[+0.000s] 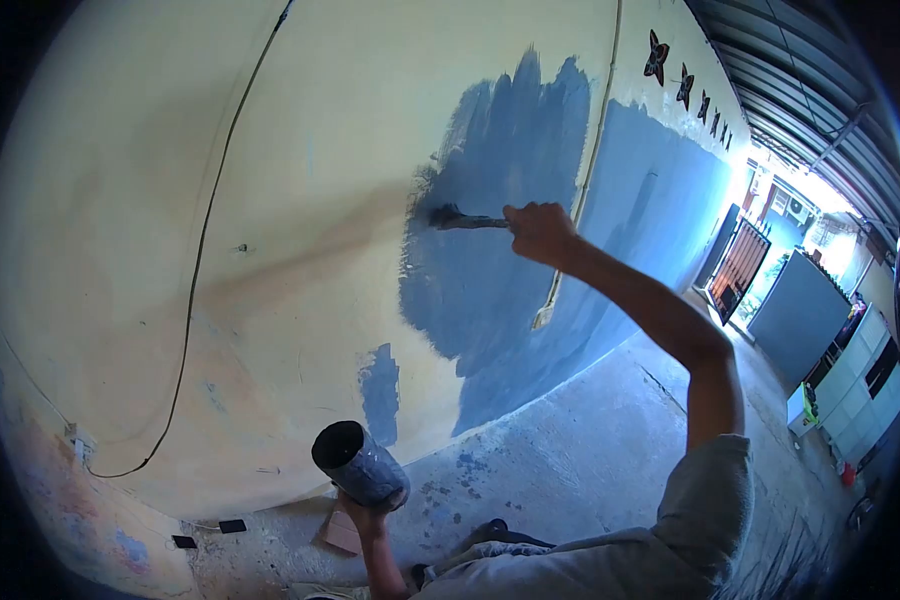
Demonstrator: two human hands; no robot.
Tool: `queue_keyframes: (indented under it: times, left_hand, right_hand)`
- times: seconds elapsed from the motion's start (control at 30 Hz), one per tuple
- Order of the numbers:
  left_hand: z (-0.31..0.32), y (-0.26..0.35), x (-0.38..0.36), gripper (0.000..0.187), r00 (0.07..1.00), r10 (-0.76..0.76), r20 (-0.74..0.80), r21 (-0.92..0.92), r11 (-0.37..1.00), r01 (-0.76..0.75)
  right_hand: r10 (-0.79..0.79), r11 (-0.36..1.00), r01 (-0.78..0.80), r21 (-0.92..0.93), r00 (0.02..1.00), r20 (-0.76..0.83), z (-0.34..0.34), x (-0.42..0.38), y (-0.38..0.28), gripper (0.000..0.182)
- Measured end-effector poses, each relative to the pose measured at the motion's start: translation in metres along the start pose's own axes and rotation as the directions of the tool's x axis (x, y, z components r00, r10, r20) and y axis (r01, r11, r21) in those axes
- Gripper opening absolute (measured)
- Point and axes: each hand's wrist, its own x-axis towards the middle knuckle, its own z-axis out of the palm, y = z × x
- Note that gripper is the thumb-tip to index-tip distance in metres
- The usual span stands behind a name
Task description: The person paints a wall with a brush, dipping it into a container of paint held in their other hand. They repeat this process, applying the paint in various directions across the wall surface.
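While a cream wall [300, 150] fills most of the view, a broad patch of blue paint [530, 200] spreads across it, just beyond the fingers of the right hand [538, 232]. That hand is raised at arm's length, fingers wrapped tight around the handle of a paintbrush [462, 219], whose bristles touch the wall at the patch's left edge. Lower down, near the concrete floor [590, 440], the left hand [368, 513] grips a dark paint can [358, 464] from beneath, fingers clamped around its base, its open mouth tilted toward the wall. A thin black cable [205, 235] runs down the wall, well left of both hands.
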Motion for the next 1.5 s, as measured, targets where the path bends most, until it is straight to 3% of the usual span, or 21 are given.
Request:
queue_keyframes:
  times: [0.1, 0.17, 0.23, 0.3, 0.37, 0.43, 0.47, 0.53, 0.57, 0.63, 0.73, 0.83, 0.93, 0.97, 1.03, 1.13, 1.2, 1.27, 1.37, 1.43, 1.5]
  left_hand:
    - [-0.003, -0.005, 0.004, 0.108, 1.000, 0.017, 0.019, -0.036, 0.999, -0.017]
    - [-0.002, -0.006, 0.005, 0.109, 0.999, 0.032, 0.008, -0.031, 0.999, -0.032]
    - [0.001, 0.000, 0.003, 0.108, 1.000, 0.016, -0.004, -0.047, 0.999, -0.017]
    - [-0.001, 0.002, -0.001, 0.106, 1.000, 0.005, -0.018, -0.056, 0.998, -0.006]
    - [-0.006, -0.007, -0.002, 0.105, 0.999, -0.017, -0.034, -0.070, 0.997, 0.014]
    - [-0.017, -0.019, 0.003, 0.105, 0.998, 0.050, 0.042, -0.067, 0.997, -0.047]
    - [-0.021, -0.026, 0.000, 0.105, 0.998, 0.042, 0.042, -0.064, 0.997, -0.039]
    - [-0.019, -0.021, -0.008, 0.106, 0.999, 0.020, -0.049, -0.030, 0.999, -0.022]
    - [-0.017, -0.014, -0.012, 0.106, 0.999, 0.017, -0.047, -0.028, 0.999, -0.019]
    - [-0.011, 0.000, -0.016, 0.108, 0.997, -0.043, -0.071, 0.011, 0.999, 0.044]
    - [-0.017, -0.024, -0.012, 0.108, 0.995, -0.078, -0.066, -0.020, 0.997, 0.077]
    - [-0.011, -0.014, -0.012, 0.110, 0.995, -0.019, -0.096, -0.002, 1.000, 0.019]
    - [-0.003, 0.018, -0.016, 0.113, 0.994, -0.094, -0.047, 0.122, 0.988, 0.099]
    - [-0.004, 0.011, -0.015, 0.113, 0.995, -0.093, -0.048, 0.126, 0.987, 0.098]
    - [-0.008, -0.006, -0.013, 0.112, 0.997, -0.003, -0.082, 0.040, 0.999, 0.007]
    - [-0.003, -0.015, -0.016, 0.108, 0.990, -0.026, -0.140, 0.047, 0.998, 0.033]
    - [0.000, -0.013, -0.015, 0.108, 0.997, -0.067, -0.044, 0.045, 0.997, 0.069]
    - [-0.001, -0.022, -0.016, 0.108, 0.993, -0.102, 0.054, 0.055, 0.994, 0.099]
    - [0.000, -0.044, -0.013, 0.107, 0.995, 0.009, 0.099, -0.081, 0.997, -0.001]
    - [0.006, -0.031, -0.014, 0.109, 0.991, -0.086, 0.099, -0.191, 0.976, 0.104]
    - [0.002, -0.038, -0.012, 0.110, 0.994, -0.048, 0.102, -0.118, 0.991, 0.060]
  right_hand:
    - [0.038, 0.997, -0.033, 0.070, 0.996, -0.076, -0.028, 0.026, 0.022, 0.024]
    - [0.096, 0.995, -0.097, 0.010, 0.956, -0.277, -0.048, 0.061, 0.042, 0.019]
    - [0.200, 0.976, -0.216, -0.010, 0.915, -0.349, -0.083, 0.093, 0.065, 0.019]
    - [0.229, 0.959, -0.284, -0.017, 0.805, -0.548, -0.100, 0.109, 0.095, 0.018]
    - [0.373, 0.909, -0.411, 0.074, 0.720, -0.585, -0.129, 0.097, 0.104, 0.028]
    - [0.465, 0.877, -0.421, 0.231, 0.629, -0.623, -0.135, 0.087, 0.112, 0.028]
    - [0.468, 0.873, -0.450, 0.189, 0.663, -0.584, -0.130, 0.083, 0.110, 0.028]
    - [0.288, 0.938, -0.347, 0.009, 0.763, -0.580, -0.079, 0.085, 0.105, 0.023]
    - [0.223, 0.953, -0.296, -0.061, 0.828, -0.515, -0.039, 0.083, 0.093, 0.030]
    - [-0.014, 0.984, -0.034, -0.177, 0.965, -0.261, 0.010, 0.045, 0.043, 0.041]
    - [-0.058, 0.998, 0.061, -0.033, 0.995, 0.087, 0.016, 0.006, 0.001, 0.023]
    - [-0.066, 0.997, 0.064, -0.033, 0.994, -0.082, 0.000, 0.025, 0.018, 0.023]
    - [0.050, 0.983, -0.114, -0.143, 0.919, -0.390, -0.043, 0.073, 0.074, 0.021]
    - [0.211, 0.974, -0.228, 0.005, 0.889, -0.407, -0.068, 0.083, 0.087, 0.019]
    - [0.267, 0.947, -0.323, -0.001, 0.785, -0.559, -0.096, 0.087, 0.103, 0.017]
    - [0.343, 0.937, -0.305, 0.172, 0.701, -0.626, -0.093, 0.076, 0.095, 0.019]
    - [0.235, 0.970, -0.233, 0.068, 0.835, -0.497, -0.049, 0.076, 0.078, 0.027]
    - [-0.046, 0.987, -0.016, -0.161, 0.928, -0.370, 0.009, 0.045, 0.035, 0.041]
    - [-0.155, 0.988, 0.155, -0.015, 0.988, 0.021, 0.018, 0.002, -0.009, 0.031]
    - [-0.158, 0.987, 0.158, -0.010, 0.987, -0.007, 0.018, 0.011, -0.009, 0.027]
    - [-0.140, 0.990, 0.136, -0.037, 0.979, -0.151, 0.006, 0.028, 0.001, 0.021]
